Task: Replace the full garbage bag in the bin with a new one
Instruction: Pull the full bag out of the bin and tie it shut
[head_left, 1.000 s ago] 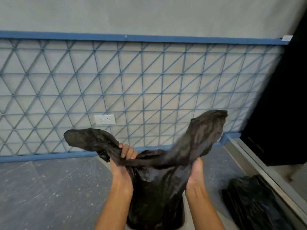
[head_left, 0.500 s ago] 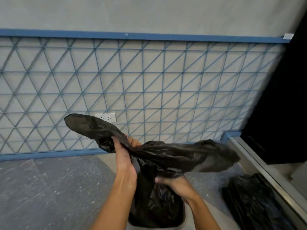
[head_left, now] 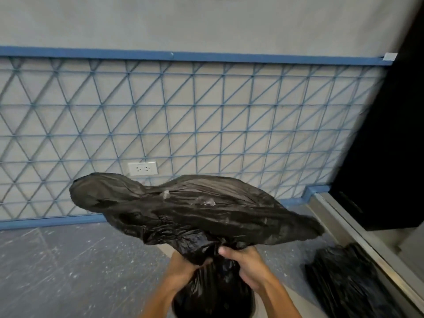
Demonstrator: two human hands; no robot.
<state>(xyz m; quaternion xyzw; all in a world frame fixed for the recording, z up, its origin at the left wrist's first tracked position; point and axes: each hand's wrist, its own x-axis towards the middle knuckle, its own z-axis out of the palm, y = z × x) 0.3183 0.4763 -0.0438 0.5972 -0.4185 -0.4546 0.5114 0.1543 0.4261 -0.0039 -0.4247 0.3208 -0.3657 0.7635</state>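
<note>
A full black garbage bag (head_left: 183, 212) stands low in the middle of the view, its two long top flaps spread left and right above its neck. My left hand (head_left: 181, 269) and my right hand (head_left: 245, 265) both squeeze the gathered neck of the bag, close together. The bag's bulging lower part (head_left: 213, 294) reaches the bottom edge. The bin itself is hidden under the bag.
A second black bag (head_left: 348, 281) lies on the grey floor at the right, beside a metal door track (head_left: 367, 246). Behind stands a wall with a blue lattice (head_left: 206, 115) and a white socket (head_left: 142, 168). A dark opening (head_left: 390, 134) is at the right.
Both hands have dropped from the flaps to the bag's neck and come together. The two flaps have crossed over and now lie spread above the hands.
</note>
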